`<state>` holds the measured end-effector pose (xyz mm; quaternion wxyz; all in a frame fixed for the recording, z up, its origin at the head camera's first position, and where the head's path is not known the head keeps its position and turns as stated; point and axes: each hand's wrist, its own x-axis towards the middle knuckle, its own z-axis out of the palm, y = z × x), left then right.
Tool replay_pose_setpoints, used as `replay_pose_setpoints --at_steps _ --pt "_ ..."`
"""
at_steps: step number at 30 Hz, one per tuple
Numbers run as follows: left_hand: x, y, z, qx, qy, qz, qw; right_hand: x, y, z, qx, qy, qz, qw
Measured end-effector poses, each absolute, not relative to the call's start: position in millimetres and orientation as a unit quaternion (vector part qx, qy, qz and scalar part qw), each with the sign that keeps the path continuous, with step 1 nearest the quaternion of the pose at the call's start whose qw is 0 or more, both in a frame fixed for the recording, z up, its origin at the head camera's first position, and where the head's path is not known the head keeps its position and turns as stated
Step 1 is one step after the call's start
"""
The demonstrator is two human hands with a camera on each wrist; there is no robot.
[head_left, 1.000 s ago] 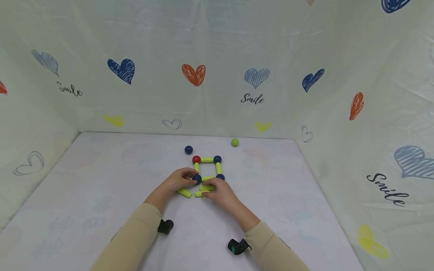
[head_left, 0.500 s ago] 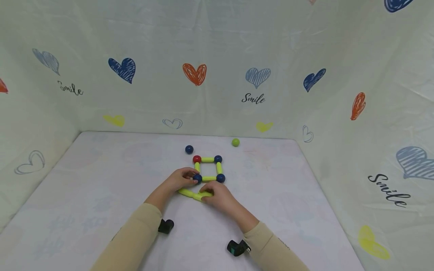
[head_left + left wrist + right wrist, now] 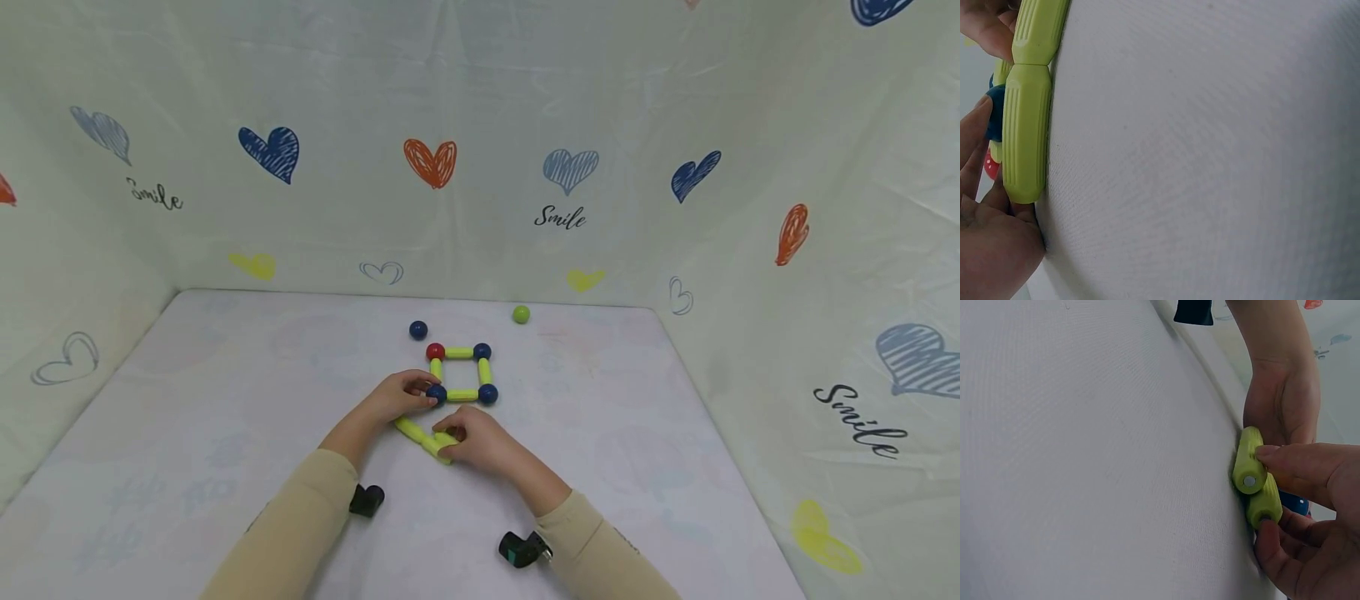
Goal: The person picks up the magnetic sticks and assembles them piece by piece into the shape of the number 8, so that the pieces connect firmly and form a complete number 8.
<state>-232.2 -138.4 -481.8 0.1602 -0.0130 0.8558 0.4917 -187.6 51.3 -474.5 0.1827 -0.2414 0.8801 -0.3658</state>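
Observation:
A square of yellow-green magnetic rods [image 3: 462, 395] and balls lies on the table, with a red ball [image 3: 436, 352] at its far left corner and blue balls at the others. My left hand [image 3: 390, 398] holds the near left blue ball [image 3: 437, 395] between thumb and fingers. Closer to me, my right hand [image 3: 483, 442] pinches two more magnetic rods [image 3: 1249, 465], which lie against each other at an angle. In the left wrist view, one of these meets end to end with a loose rod [image 3: 1025, 131] lying beside my left hand.
Behind the square, a loose blue ball [image 3: 418, 330] lies to the left and a green ball [image 3: 521, 314] to the right. Black wrist devices [image 3: 367, 501] show by both sleeves. A curtain printed with hearts [image 3: 430, 164] surrounds the white table [image 3: 225, 400].
My right hand has drawn slightly towards me and left with its two rods, away from the square. One of them now meets the loose rod's end. My left hand stays on the blue ball.

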Motion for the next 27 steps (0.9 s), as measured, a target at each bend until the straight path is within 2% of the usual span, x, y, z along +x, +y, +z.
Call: replay_pose_setpoints --at_steps 11,27 --pt "-232.4 -139.7 -482.2 0.005 0.858 0.488 0.161 -183.3 50.2 -469.1 -0.247 0.873 -0.376 0.189" --pt "-233.0 -142.3 -480.5 0.015 0.84 0.513 0.173 -187.6 52.5 -470.3 -0.129 0.841 -0.488 0.196"
